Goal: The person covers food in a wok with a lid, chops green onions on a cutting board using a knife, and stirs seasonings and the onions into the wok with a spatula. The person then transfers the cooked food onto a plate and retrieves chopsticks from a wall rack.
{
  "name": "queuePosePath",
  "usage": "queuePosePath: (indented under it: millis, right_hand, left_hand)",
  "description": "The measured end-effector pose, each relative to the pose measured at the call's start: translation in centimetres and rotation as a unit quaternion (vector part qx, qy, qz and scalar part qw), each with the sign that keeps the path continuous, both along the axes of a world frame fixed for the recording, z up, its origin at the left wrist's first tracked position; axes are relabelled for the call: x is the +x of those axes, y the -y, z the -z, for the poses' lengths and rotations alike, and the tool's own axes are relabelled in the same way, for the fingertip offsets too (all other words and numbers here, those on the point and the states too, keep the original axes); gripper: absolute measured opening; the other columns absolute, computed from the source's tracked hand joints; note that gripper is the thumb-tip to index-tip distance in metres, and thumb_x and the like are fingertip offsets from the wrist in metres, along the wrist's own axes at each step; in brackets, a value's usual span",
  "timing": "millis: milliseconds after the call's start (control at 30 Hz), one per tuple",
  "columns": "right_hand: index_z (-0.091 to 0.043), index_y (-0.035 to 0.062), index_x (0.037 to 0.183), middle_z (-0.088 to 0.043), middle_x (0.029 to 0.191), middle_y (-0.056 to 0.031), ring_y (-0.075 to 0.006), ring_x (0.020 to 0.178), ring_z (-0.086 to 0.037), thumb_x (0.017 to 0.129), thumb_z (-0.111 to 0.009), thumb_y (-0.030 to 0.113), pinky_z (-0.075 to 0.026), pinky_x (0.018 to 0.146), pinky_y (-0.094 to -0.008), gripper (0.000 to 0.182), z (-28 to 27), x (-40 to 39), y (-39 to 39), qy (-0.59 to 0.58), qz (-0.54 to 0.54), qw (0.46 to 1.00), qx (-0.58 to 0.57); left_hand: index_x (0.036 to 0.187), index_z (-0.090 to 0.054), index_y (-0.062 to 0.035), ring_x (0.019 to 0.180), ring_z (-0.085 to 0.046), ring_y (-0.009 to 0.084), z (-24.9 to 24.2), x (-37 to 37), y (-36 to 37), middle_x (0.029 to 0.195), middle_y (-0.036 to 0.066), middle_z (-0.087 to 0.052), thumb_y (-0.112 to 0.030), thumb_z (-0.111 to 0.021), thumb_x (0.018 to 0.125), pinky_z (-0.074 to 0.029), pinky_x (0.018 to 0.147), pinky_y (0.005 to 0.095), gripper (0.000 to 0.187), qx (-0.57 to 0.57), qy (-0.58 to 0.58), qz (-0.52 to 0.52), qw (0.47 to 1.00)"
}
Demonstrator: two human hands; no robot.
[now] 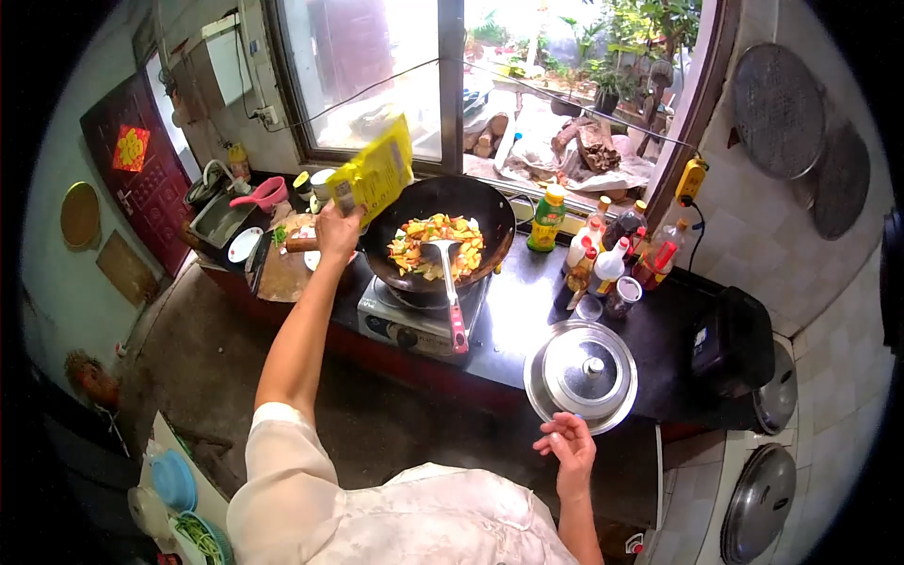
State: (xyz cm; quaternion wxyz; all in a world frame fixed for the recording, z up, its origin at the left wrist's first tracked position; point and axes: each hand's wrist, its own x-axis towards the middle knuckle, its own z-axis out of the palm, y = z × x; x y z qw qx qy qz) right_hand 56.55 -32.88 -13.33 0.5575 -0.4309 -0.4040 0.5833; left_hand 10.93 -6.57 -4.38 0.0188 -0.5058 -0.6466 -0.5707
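My left hand (339,232) is closed around the lower corner of a yellow seasoning packet (379,168), tilted up beside the wok's left rim. The dark wok (496,212) sits on a silver gas stove (419,328) and holds chopped, mixed-colour food (407,243). A spatula (454,306) rests in it, its red-ended handle hanging over the front rim. My right hand (571,454) is low at the counter's front edge, holding nothing, with its fingers loosely bent and apart. Just beyond its fingertips lies a shiny lidded metal pan (539,381).
Seasoning bottles (607,268) and a yellow-green bottle (547,218) crowd the counter right of the wok. To the left are a cutting board (284,276), a pink ladle-like pan (267,193) and a sink (221,228). A black appliance (734,344) stands far right.
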Motion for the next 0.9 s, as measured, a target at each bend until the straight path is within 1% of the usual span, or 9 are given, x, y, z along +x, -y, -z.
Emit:
queuePosePath:
  millis: [67, 167, 400, 500, 567, 633, 667, 767, 900]
  right_hand:
    - [-0.055, 0.0003, 0.119, -0.065, 0.102, -0.0107, -0.0151, 0.076, -0.066, 0.088, -0.06, 0.005, -0.05, 0.067, -0.024, 0.032, 0.2, 0.0, 0.1, -0.003, 0.01, 1.0, 0.001]
    - [-0.055, 0.0002, 0.119, -0.065, 0.102, -0.0107, -0.0153, 0.076, -0.066, 0.088, -0.06, 0.005, -0.05, 0.066, -0.0242, 0.031, 0.2, 0.1, 0.2, 0.002, 0.012, 1.0, 0.0]
    - [-0.056, -0.0001, 0.119, -0.065, 0.102, -0.0106, -0.0158, 0.076, -0.066, 0.089, -0.06, 0.005, -0.05, 0.066, -0.0244, 0.03, 0.2, -0.3, 0.4, -0.003, 0.009, 1.0, 0.004]
    - [-0.056, -0.0002, 0.119, -0.065, 0.102, -0.0105, -0.0156, 0.076, -0.066, 0.089, -0.06, 0.005, -0.05, 0.066, -0.0241, 0.03, 0.5, -0.4, 0.7, 0.002, 0.003, 1.0, -0.003]
    - [-0.056, -0.0003, 0.119, -0.065, 0.101, -0.0104, -0.0155, 0.075, -0.066, 0.089, -0.06, 0.005, -0.05, 0.066, -0.024, 0.03, 0.7, -0.4, 0.8, 0.001, 0.002, 1.0, -0.008]
    - [-0.056, -0.0002, 0.119, -0.066, 0.101, -0.0104, -0.0154, 0.075, -0.066, 0.089, -0.06, 0.005, -0.05, 0.066, -0.024, 0.03, 0.4, -0.7, 0.9, 0.002, 0.004, 1.0, -0.006]
    - [-0.056, -0.0002, 0.119, -0.066, 0.101, -0.0104, -0.0154, 0.075, -0.066, 0.089, -0.06, 0.005, -0.05, 0.066, -0.0241, 0.03, 0.3, -0.7, 1.0, 0.005, 0.002, 1.0, -0.006]
    - [-0.056, -0.0006, 0.118, -0.066, 0.098, -0.0122, -0.0172, 0.071, -0.066, 0.088, -0.058, 0.006, -0.05, 0.064, -0.0252, 0.03, 0.5, -0.8, 1.0, 0.022, 0.01, 1.0, -0.004]
    - [-0.056, -0.0002, 0.12, -0.066, 0.1, -0.0097, -0.0151, 0.075, -0.066, 0.089, -0.06, 0.005, -0.05, 0.066, -0.0243, 0.031, 0.1, -0.9, 1.2, 0.018, 0.005, 1.0, -0.017]
  left_hand:
    - [0.105, -0.067, -0.0014, 0.092, -0.07, 0.032, 0.2, -0.5, -1.3, 0.099, 0.016, -0.072, -0.023, -0.072, 0.081, -0.052, 0.08, 0.0401, 0.032, 0.043, 0.026, 0.028, 0.998]
    - [0.104, -0.067, -0.0032, 0.093, -0.069, 0.0325, -1.3, 0.3, -0.3, 0.098, 0.015, -0.072, -0.021, -0.072, 0.082, -0.052, 0.079, 0.0403, 0.029, -0.079, -0.058, -0.068, 0.993]
    - [0.106, -0.064, -0.0013, 0.094, -0.069, 0.0346, -0.3, -0.2, 0.1, 0.099, 0.017, -0.072, -0.019, -0.072, 0.082, -0.052, 0.081, 0.043, 0.031, 0.005, -0.037, -0.03, 0.999]
    - [0.107, -0.064, -0.0028, 0.094, -0.068, 0.0362, 0.3, -1.7, 0.0, 0.099, 0.018, -0.071, -0.019, -0.071, 0.082, -0.052, 0.08, 0.0438, 0.031, -0.124, -0.129, -0.062, 0.982]
    - [0.106, -0.065, -0.0057, 0.092, -0.067, 0.038, 0.1, -1.0, -0.1, 0.097, 0.019, -0.07, -0.017, -0.07, 0.082, -0.052, 0.079, 0.0442, 0.027, -0.037, -0.066, -0.033, 0.997]
    - [0.105, -0.066, -0.006, 0.091, -0.067, 0.038, 0.1, -0.3, 0.0, 0.096, 0.018, -0.07, -0.017, -0.07, 0.082, -0.052, 0.078, 0.0443, 0.026, -0.012, -0.037, -0.01, 0.999]
    - [0.103, -0.066, -0.0028, 0.091, -0.068, 0.0366, 0.0, 0.1, 0.0, 0.096, 0.018, -0.071, -0.018, -0.072, 0.081, -0.052, 0.078, 0.0437, 0.028, -0.087, -0.107, -0.062, 0.989]
    - [0.104, -0.065, -0.0014, 0.091, -0.068, 0.0371, 0.3, 0.2, -1.2, 0.096, 0.02, -0.071, -0.02, -0.073, 0.08, -0.052, 0.078, 0.0438, 0.031, -0.002, -0.016, -0.013, 1.0]
    - [0.105, -0.066, -0.003, 0.093, -0.066, 0.0401, -0.7, 1.0, -0.6, 0.094, 0.022, -0.069, -0.018, -0.071, 0.081, -0.051, 0.077, 0.0462, 0.029, -0.06, -0.112, -0.036, 0.991]
